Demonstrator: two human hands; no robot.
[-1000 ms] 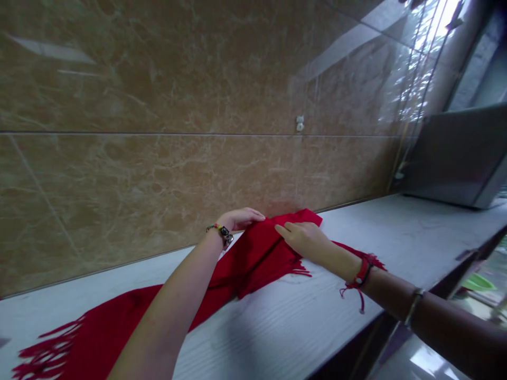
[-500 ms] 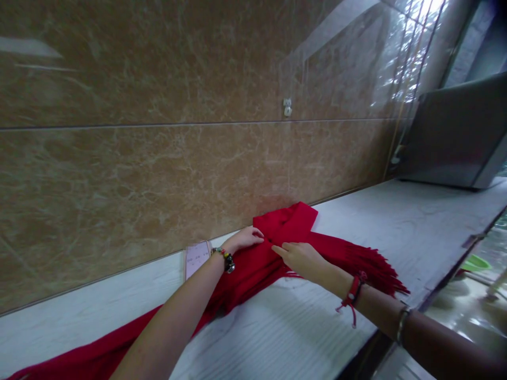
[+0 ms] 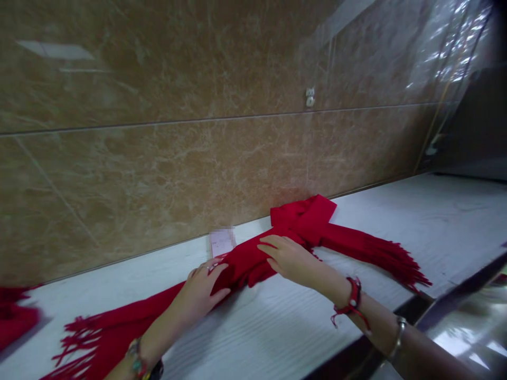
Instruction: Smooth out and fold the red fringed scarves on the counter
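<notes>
Gleaming brown wall (image 3: 158, 179), white counter (image 3: 261, 332), scarf (image 3: 247, 258)

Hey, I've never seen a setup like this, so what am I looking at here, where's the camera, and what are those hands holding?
There is no machine here: the bare hands belong to a person wearing a camera on their head. Every picture comes from it, looking forward and down. Along the wall runs a white surface. On it lies a red fringed scarf, folded over itself near the wall, with a pale card beside it and more red cloth cut off at the left edge. The left hand and right hand lie on the scarf, fingers apart; no firm grip shows.
</notes>
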